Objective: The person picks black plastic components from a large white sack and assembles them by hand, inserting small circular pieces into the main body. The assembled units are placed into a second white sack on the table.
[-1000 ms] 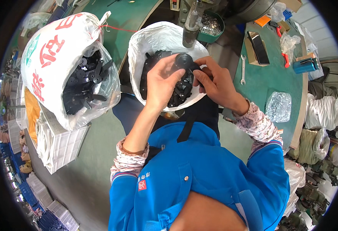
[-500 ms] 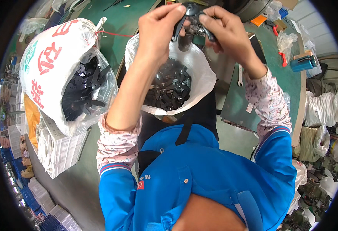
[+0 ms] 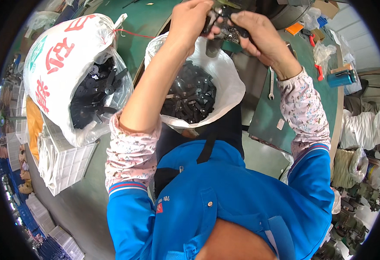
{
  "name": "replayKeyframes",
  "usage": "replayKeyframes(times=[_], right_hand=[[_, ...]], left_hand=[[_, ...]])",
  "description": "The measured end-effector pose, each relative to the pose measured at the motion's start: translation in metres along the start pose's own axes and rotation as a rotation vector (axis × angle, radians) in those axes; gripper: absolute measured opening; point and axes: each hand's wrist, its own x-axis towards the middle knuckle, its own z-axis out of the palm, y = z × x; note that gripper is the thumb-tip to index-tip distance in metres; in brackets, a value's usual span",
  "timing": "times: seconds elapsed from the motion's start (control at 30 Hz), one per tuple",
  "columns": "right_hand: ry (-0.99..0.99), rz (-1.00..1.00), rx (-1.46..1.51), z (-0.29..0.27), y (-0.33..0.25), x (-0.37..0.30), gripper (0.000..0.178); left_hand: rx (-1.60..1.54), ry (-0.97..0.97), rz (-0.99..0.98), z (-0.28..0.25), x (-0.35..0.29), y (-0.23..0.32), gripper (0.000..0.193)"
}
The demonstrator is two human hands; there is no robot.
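At the top of the head view both my hands are raised over the far rim of an upright white sack (image 3: 231, 89). My left hand (image 3: 191, 21) is closed, its fingertips pinching a dark piece that they partly hide. Facing it, my right hand (image 3: 263, 40) pinches a black elongated part (image 3: 240, 30) between thumb and fingers. The held pieces come together at a dark metal fixture, where their outlines blur. A dark metal cylinder (image 3: 214, 47) stands just below the fingers. Inside the sack lies a heap of small black parts (image 3: 192, 95).
On the left, a bulging white bag (image 3: 47, 56) tied with red string spills black disc-headed parts (image 3: 97, 86). A white plastic crate (image 3: 73, 167) stands below it. To the right, the green bench (image 3: 302, 56) carries a wrench (image 3: 271, 84), red-handled tools (image 3: 319, 71) and a blue bottle (image 3: 341, 78).
Both hands have shifted slightly right. The black piece with a round head and arm, plainly seen in my left hand before, is now mostly hidden behind the fingers at the fixture.
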Motion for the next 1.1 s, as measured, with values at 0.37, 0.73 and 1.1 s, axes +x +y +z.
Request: replayKeyframes(times=[0.37,0.73,1.1], right_hand=[[0.074,-0.031,0.133,0.008,0.026,-0.004,0.023],[0.239,-0.398,-1.089,0.048,0.033,-0.005,0.023],[-0.242,0.598,0.5,0.289,0.171,-0.025,0.092]], left_hand=[[1.347,-0.072,0.217,-0.16,-0.163,-0.05,0.062],[2.396,-0.287,0.31,-0.276,-0.188,-0.012,0.112],[2.364,-0.458,0.085,-0.267,-0.126,-0.015,0.123]])
